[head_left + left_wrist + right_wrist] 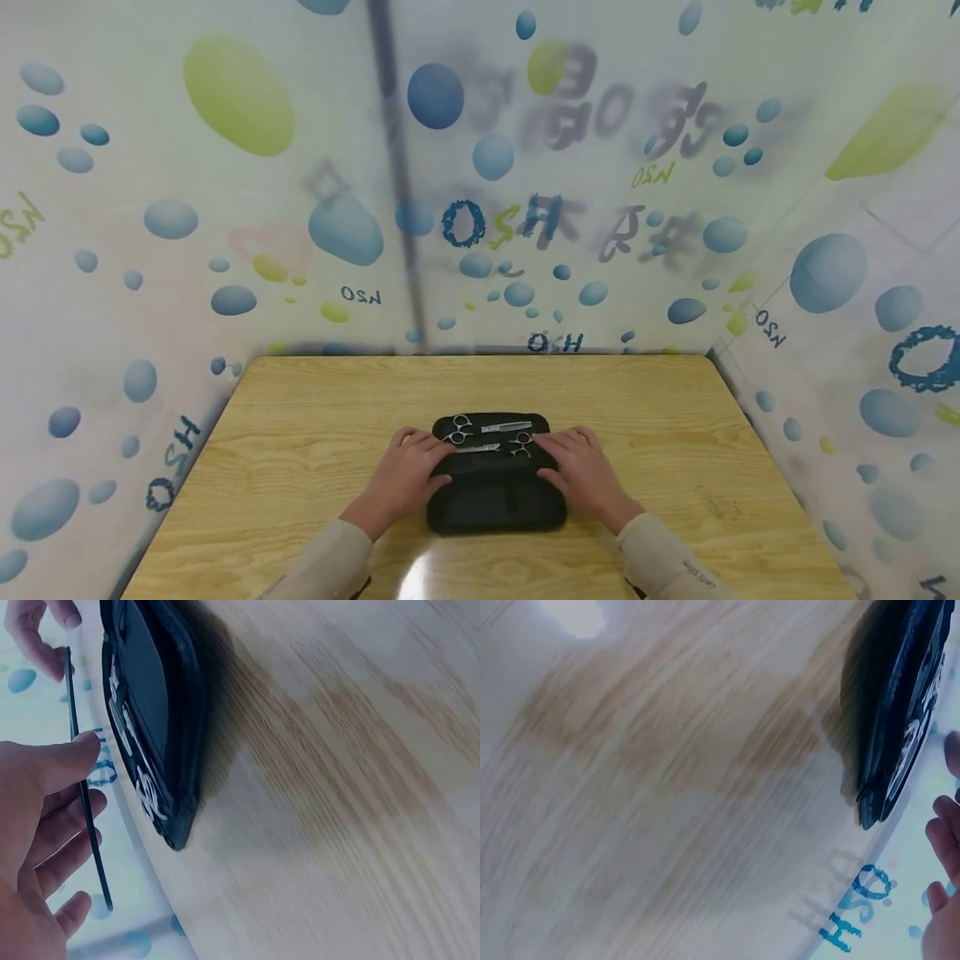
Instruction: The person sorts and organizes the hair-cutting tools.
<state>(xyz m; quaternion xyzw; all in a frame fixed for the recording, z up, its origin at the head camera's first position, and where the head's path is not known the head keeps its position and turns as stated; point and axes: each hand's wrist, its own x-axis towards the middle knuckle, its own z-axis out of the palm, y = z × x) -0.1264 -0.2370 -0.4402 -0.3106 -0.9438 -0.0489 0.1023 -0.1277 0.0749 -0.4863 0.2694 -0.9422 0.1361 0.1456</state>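
Spotted walls [330, 92] box in one pale wooden table [645, 400] as we start with the head view, and between the two sets of fingers sits one black case [472, 508], folded open! Left hand [405, 471] on one flank, right hand [588, 475] on the other, each thumb apart from its fingers. Count the metal: two scissors, one pair [513, 427] level with the far fingertips, the other [483, 447] nearer the thumbs. Opening looks done, I'd judge; both pairs are still inside, and closing up is left undone. Over to the left wrist, and what's this? One thin dark strip [87, 814] crosses between left thumb and fingers, its far end by the right fingertips; whether the left fingers clamp it, I can't tell, nor whether it belongs to the case. Daylight shows between those fingers and the case! Right wrist now: right fingers loosely bent, tips apart, nothing visible in them, the case just beside them on the table, separated by a visible gap.
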